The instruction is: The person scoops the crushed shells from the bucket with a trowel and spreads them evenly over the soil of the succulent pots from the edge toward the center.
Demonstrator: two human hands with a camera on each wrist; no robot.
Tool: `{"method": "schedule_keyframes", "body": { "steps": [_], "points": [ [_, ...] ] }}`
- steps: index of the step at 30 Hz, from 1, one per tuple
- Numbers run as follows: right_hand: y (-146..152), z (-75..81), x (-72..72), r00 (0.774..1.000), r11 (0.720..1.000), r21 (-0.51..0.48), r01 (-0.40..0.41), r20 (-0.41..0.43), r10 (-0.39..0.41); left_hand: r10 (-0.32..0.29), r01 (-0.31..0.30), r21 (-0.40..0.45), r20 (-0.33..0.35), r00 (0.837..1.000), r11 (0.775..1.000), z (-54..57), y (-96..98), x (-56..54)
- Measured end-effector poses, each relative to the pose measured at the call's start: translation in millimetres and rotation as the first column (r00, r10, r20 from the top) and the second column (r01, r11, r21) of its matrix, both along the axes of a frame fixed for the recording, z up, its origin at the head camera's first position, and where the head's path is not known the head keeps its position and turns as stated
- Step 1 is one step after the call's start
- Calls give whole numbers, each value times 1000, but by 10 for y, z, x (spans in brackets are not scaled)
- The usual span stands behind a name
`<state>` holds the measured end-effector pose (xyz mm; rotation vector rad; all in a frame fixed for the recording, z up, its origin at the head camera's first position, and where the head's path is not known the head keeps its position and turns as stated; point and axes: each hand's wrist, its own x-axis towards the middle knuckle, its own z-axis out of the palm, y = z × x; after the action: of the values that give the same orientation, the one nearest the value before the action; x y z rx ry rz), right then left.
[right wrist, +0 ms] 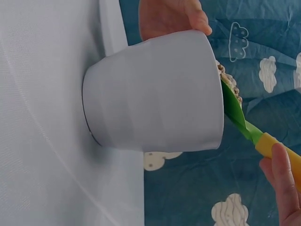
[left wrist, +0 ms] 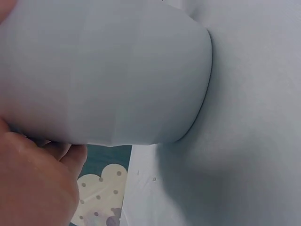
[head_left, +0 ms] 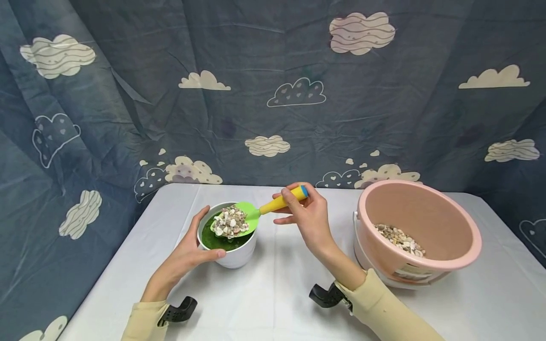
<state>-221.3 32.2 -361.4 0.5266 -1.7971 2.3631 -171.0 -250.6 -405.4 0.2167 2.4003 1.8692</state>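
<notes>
A white flowerpot [head_left: 236, 258] stands upright on the table, green material [head_left: 213, 240] showing inside. My left hand [head_left: 185, 253] grips it from the left, thumb at the near rim and fingers round the far side. With my right hand [head_left: 309, 215] I hold the yellow handle [head_left: 275, 205] of a small toy shovel with a green blade [head_left: 251, 215]. Its blade is over the pot's mouth, heaped with small pebbles or shell bits [head_left: 230, 221]. From the right wrist view, the green blade [right wrist: 233, 108] tilts over the rim of the pot [right wrist: 155, 94].
On the right stands a pink bucket [head_left: 367, 237] with more small pebbles [head_left: 398, 240] at its bottom. A white cloth covers the table [head_left: 273, 303]. Behind it hangs a dark blue curtain [head_left: 256, 52] with cloud prints.
</notes>
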Motion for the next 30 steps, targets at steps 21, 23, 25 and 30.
{"method": "schedule_keyframes", "body": {
  "steps": [21, 23, 25, 30],
  "points": [
    [-36, 42, 7, 996, 999, 42, -13, -85, 16, -29, 29, 16, -16, 999, 999, 16, -8, -2],
    [-35, 43, 12, 996, 999, 45, -14, -89, 18, -34, 34, 23, -10, 999, 999, 16, -8, -3],
    [-36, 44, 18, 996, 999, 49, -14, -92, 19, -44, 45, 35, -7, 999, 998, 14, -14, -2],
    [-46, 54, 31, 995, 998, 54, -16, -96, 21, -68, 69, 45, -20, 997, 997, 9, -41, 0]
  ]
}}
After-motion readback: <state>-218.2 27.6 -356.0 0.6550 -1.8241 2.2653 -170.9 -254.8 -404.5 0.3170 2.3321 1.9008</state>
